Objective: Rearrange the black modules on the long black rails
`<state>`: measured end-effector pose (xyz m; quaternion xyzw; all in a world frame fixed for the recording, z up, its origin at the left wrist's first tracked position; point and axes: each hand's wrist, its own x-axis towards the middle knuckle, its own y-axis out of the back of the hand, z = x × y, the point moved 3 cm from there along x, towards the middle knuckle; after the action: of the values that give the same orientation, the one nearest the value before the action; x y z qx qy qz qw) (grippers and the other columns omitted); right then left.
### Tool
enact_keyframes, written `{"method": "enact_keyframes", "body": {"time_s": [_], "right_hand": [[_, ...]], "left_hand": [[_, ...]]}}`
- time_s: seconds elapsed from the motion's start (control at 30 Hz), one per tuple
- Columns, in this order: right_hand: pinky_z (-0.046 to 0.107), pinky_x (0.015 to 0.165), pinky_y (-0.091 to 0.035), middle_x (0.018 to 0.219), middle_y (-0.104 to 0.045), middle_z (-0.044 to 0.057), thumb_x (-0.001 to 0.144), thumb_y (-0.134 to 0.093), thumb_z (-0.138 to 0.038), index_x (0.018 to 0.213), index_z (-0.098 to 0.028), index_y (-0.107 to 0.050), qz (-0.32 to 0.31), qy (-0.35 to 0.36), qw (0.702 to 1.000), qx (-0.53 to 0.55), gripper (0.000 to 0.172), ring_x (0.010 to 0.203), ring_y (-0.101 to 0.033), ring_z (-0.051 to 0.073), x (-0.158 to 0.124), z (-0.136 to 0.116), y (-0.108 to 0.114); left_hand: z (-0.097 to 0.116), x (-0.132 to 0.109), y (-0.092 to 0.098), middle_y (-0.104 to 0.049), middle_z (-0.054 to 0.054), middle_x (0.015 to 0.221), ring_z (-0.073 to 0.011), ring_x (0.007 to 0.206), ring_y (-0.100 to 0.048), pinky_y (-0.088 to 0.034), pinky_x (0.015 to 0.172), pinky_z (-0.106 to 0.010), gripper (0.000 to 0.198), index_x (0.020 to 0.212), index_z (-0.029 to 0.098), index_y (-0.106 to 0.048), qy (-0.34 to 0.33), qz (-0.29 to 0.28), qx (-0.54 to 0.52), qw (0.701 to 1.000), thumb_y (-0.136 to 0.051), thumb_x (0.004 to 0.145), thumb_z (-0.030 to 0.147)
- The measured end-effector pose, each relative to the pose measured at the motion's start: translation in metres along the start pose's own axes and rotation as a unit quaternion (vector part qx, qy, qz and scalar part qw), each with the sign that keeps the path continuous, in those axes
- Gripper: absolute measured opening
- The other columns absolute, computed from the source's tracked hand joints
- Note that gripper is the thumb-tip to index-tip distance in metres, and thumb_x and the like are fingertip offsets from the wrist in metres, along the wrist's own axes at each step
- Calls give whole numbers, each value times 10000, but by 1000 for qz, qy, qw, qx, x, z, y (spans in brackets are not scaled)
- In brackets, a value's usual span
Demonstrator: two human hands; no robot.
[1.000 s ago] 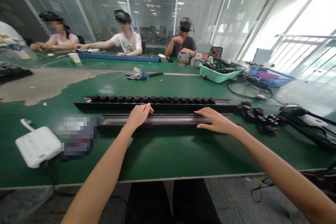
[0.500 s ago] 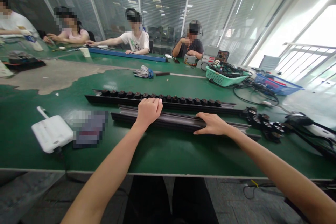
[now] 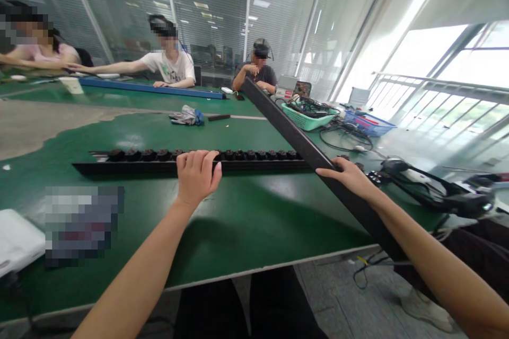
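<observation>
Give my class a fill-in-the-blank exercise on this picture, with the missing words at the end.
1. The right hand holds a black bar slanting from lower right to upper ____.
2. The left hand is at a long rail coloured ____.
3. The basket heaped with cables is light ____.
4. The far bar before the white-shirted co-worker is ____.

Missing words: left; black; green; blue.

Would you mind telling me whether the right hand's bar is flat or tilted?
Tilted: in the right hand, the black bar slants across the view, its far end overlapping a co-worker.
</observation>
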<state>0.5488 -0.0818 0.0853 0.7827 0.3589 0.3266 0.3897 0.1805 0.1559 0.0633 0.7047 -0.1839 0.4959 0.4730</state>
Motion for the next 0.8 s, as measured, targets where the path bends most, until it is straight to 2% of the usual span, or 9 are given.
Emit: {"method": "enact_keyframes", "body": {"time_s": [0.1,0.17,0.23,0.3,0.4,0.47,0.67,0.8], "right_hand": [[363,600,-483,702,-679,52,760,-619,-752,761,-211,-652,-7,-109,994,29,542,680,-643,253,5,28,16],[374,556,-501,650,-674,65,736,-646,-753,724,-206,-659,-12,-196,976,98,547,620,-645,255,2,47,17],[393,549,-540,694,-716,90,723,-683,-720,772,-200,-695,-26,-273,937,218,522,600,-664,261,-4,63,11],[393,536,-561,733,-740,107,729,-703,-680,784,-199,-707,-39,-315,895,314,484,578,-667,253,-10,76,2],[367,493,-563,725,-746,93,755,-694,-657,779,-208,-706,-58,-340,848,403,449,532,-650,224,-14,89,-8],[352,488,-570,710,-746,81,784,-675,-644,797,-210,-710,-66,-344,827,440,436,524,-652,214,-12,96,-12],[321,503,-593,703,-754,77,865,-640,-522,872,-188,-707,-60,-344,792,501,341,551,-687,214,-2,111,-17],[341,548,-615,779,-776,95,904,-602,-499,1013,-164,-711,-72,-347,765,538,369,603,-714,235,5,120,-21]], "left_hand": [[2,1,-3,-670,-130,1016,-298,937,-579,-357,848,-459,269,1153,196,-596,-14,-9,9,1000,-493,929,304],[2,0,-5,-676,-133,1016,-300,937,-577,-357,848,-456,259,1149,188,-595,-21,-15,14,1000,-495,934,294],[1,0,-7,-678,-136,1019,-302,939,-575,-358,850,-452,253,1146,180,-595,-20,-21,13,1000,-495,940,289],[-1,-1,-8,-677,-136,1023,-302,942,-574,-358,854,-449,248,1143,179,-596,-14,-26,9,1000,-493,945,288],[-2,-2,-10,-678,-132,1028,-300,946,-577,-356,856,-445,246,1145,183,-596,-7,-33,10,999,-483,952,285],[-2,-3,-11,-678,-132,1026,-297,944,-580,-355,855,-442,250,1153,182,-594,-9,-36,16,999,-476,957,281],[-1,-2,-11,-679,-130,1003,-295,933,-583,-359,843,-434,240,1147,162,-588,-16,-38,28,999,-472,969,273],[-2,-2,-11,-677,-127,995,-296,932,-585,-360,840,-433,238,1146,163,-588,-12,-40,24,999,-478,968,276]]}}
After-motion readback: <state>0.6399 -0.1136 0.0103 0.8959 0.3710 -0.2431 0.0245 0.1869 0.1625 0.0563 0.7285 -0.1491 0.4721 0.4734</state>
